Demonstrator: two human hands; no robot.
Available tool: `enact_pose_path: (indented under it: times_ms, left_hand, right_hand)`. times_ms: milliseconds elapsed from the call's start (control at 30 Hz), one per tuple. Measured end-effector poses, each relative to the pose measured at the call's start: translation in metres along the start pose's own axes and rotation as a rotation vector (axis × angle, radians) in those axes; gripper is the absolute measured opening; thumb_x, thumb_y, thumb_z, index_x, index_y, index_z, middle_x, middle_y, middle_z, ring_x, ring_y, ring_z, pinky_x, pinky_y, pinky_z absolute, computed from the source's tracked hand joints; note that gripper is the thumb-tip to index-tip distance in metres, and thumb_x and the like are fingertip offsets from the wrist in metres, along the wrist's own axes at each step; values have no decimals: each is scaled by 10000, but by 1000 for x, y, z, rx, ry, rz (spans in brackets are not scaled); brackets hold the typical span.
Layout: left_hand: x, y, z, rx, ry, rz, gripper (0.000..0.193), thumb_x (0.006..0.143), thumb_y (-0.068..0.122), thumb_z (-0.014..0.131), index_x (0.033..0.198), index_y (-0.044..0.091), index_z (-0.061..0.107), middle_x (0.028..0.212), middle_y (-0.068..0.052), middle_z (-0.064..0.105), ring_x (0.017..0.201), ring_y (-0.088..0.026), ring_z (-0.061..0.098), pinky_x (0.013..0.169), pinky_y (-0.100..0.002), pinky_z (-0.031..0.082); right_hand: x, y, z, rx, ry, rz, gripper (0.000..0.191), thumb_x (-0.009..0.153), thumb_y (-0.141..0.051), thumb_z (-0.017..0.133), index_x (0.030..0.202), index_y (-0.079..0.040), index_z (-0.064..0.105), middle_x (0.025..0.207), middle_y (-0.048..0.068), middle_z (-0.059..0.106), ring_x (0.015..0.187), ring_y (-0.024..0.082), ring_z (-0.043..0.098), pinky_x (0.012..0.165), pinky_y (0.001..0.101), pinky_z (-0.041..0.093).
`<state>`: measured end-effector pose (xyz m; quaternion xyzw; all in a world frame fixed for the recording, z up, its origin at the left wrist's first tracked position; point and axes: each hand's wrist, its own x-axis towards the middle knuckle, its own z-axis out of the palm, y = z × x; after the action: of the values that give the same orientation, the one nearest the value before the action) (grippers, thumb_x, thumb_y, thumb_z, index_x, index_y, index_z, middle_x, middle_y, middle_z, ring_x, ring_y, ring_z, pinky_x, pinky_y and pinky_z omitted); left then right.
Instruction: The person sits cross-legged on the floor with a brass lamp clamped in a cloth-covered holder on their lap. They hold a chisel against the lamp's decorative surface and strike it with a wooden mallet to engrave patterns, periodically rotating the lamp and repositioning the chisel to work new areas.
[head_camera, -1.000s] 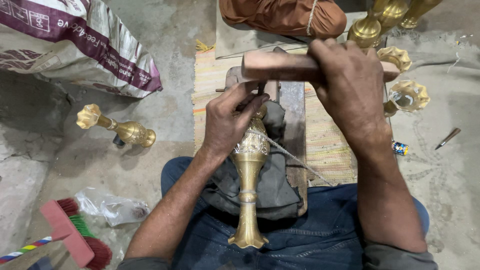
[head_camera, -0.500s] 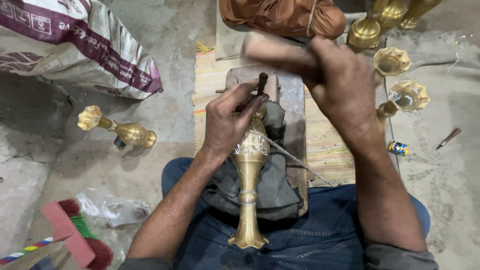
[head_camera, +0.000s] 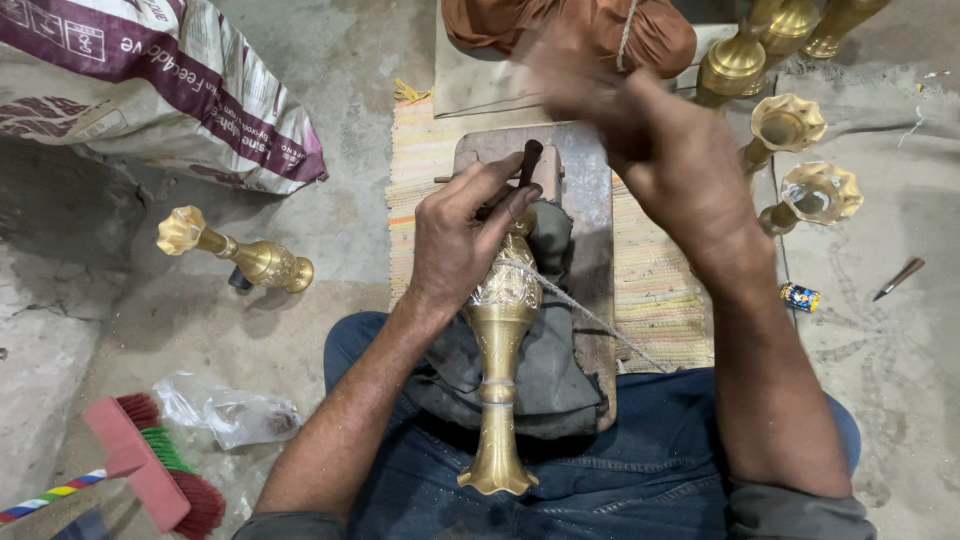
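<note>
A brass vase (head_camera: 500, 340) lies across my lap on a dark cloth (head_camera: 545, 370), its foot toward me and its engraved belly on a worn wooden block (head_camera: 585, 180). My left hand (head_camera: 455, 235) pinches a dark chisel (head_camera: 527, 160) upright against the vase's upper end. My right hand (head_camera: 670, 170) is above and to the right of the chisel, closed on a wooden mallet (head_camera: 560, 75) that is blurred by motion. A thin cord (head_camera: 600, 325) runs over the vase toward the right.
A second brass vase (head_camera: 240, 255) lies on the concrete floor at left, below a printed sack (head_camera: 150, 90). Several brass vases (head_camera: 785, 125) stand at upper right. A striped mat (head_camera: 650, 290), a small blue tin (head_camera: 800, 296), a pointed tool (head_camera: 898, 278), a brush (head_camera: 150, 470) and a plastic bag (head_camera: 225, 410) lie around.
My right hand has swung the mallet up and away from the chisel's top, and it is now blurred. My left hand and the vase have stayed in place.
</note>
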<state>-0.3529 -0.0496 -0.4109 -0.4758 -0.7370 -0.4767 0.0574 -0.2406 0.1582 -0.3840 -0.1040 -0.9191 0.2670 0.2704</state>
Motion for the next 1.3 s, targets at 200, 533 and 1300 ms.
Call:
enact_pose_path:
  times_ms: [200, 533, 1300]
  left_hand:
    - [2, 4, -3, 15, -6, -1, 336, 967, 167, 777, 1260, 28, 688, 987, -76, 740, 860, -164, 767, 719, -303, 629]
    - [8, 11, -7, 61, -41, -30, 328, 955, 204, 771, 1239, 48, 718, 929, -75, 726, 785, -187, 733, 689, -349, 581]
    - [12, 8, -10, 73, -70, 4, 281, 948, 245, 780, 1165, 72, 737, 910, -58, 710, 807, -181, 738, 727, -353, 579]
  right_hand:
    - [2, 4, 3, 72, 6, 8, 254, 956, -24, 756, 1142, -60, 585, 1017, 121, 747, 927, 253, 751, 814, 421, 588]
    - [6, 15, 11, -60, 8, 26, 296, 908, -69, 807, 1107, -68, 587, 934, 133, 719, 862, 273, 716, 784, 450, 575]
    - [9, 24, 17, -317, -23, -49, 355, 919, -106, 811, 1212, -76, 614, 1026, 130, 734, 974, 292, 716, 897, 482, 576]
